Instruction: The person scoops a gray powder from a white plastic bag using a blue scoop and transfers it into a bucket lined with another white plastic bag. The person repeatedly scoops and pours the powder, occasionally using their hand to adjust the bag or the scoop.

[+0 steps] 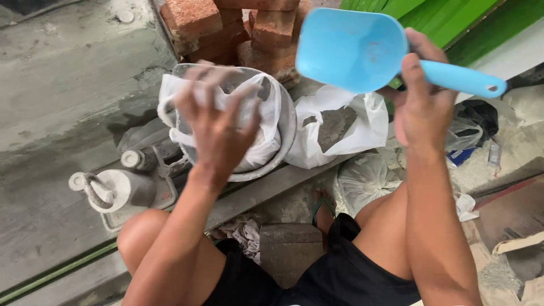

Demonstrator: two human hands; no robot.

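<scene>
- Right hand [422, 105] raised, fingers wrapped tight round the handle of a light blue plastic scoop [351, 48], bowl tilted up and showing nothing inside
- Left hand [218, 122] blurred, fingers spread wide over a white plastic bag [266, 122], likely to hold its mouth open
- Bag seated inside a round metal bowl [289, 133], probably for support, on a dusty scale platform [164, 195]
- Second white bag [334, 127] just beside the bowl, grey powder showing in its open mouth
- Stack of red bricks [226, 25] behind the bowl
- Two dusty weights [116, 190] at the left edge of the scale
- Knees apart, squatting over a grey block [289, 249]
</scene>
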